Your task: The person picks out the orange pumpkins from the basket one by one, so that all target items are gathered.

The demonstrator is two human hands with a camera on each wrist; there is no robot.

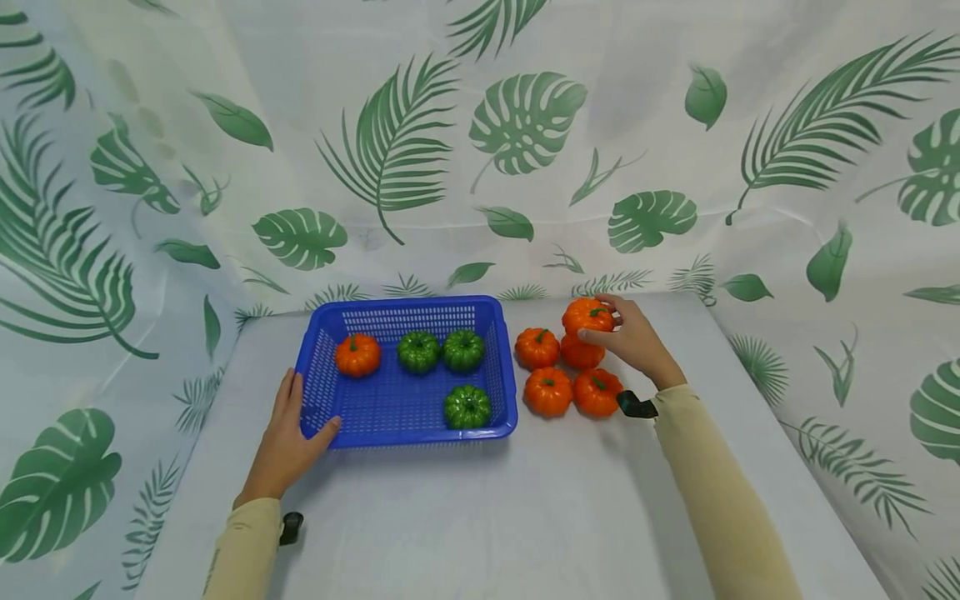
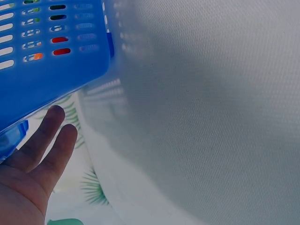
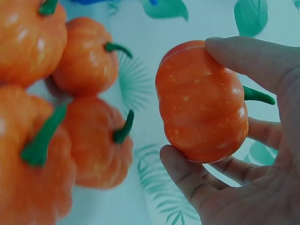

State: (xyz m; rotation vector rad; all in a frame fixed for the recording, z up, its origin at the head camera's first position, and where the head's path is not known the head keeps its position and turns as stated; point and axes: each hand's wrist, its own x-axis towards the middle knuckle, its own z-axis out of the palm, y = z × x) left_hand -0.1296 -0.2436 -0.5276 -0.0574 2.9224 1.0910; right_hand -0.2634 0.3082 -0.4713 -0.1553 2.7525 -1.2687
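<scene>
My right hand point(image 1: 633, 337) holds a small orange toy pumpkin point(image 1: 587, 318) between thumb and fingers, above the other pumpkins to the right of the basket. Its green stem points toward the palm in the right wrist view. Beneath and beside it are several more orange pumpkins point(image 1: 548, 392) on the table. At the front left corner of a blue plastic basket point(image 1: 417, 438), my left hand point(image 1: 288, 446) rests with straight fingers along the outside and the thumb by the front rim. Inside the basket sit one orange pumpkin point(image 1: 357, 356) and three green pumpkins point(image 1: 468, 407).
The white table point(image 1: 480, 517) reaches back to a hanging white cloth point(image 1: 555, 196) printed with green leaves, which also covers both sides. Each wrist wears a small black device point(image 1: 636, 405). The basket has slotted side walls.
</scene>
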